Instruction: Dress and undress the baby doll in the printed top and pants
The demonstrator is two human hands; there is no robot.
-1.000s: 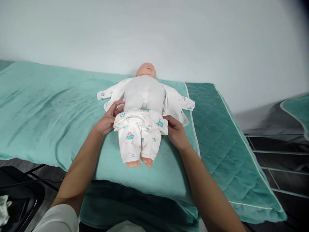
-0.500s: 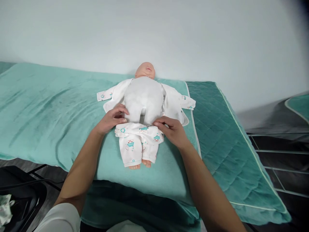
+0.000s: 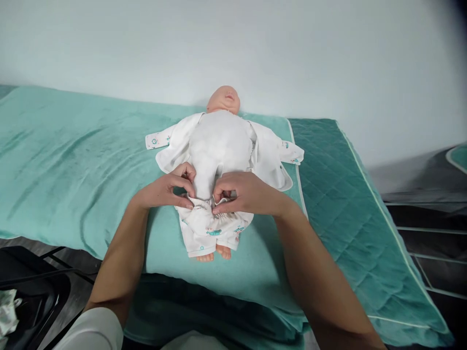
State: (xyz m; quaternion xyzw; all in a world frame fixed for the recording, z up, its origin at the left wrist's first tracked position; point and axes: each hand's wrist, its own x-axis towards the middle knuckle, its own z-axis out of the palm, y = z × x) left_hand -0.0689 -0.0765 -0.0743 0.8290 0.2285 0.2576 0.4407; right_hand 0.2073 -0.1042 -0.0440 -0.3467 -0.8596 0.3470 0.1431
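A baby doll (image 3: pixel 221 141) lies on its back on a green padded cover, head towards the wall. Its soft body is white, and a white jacket (image 3: pixel 272 160) with printed cuffs is spread open beneath it, sleeves on its arms. White printed pants (image 3: pixel 200 238) cover the lower legs, with the feet showing at the hems. My left hand (image 3: pixel 173 187) pinches the waistband at the doll's leg on the left. My right hand (image 3: pixel 241 192) grips the waistband near the middle, its curled fingers partly hiding the fabric.
The green cover (image 3: pixel 73 160) stretches to the left, and a darker quilted mat (image 3: pixel 350 218) lies to the right. A white wall (image 3: pixel 233 48) rises behind. At lower left stands a black chair or bin (image 3: pixel 32 291); metal rails (image 3: pixel 430 231) show at right.
Both hands have closed on the pants' waistband, the right one moving left towards the middle. The waistband is now gathered and pulled open between them. The view has shifted slightly.
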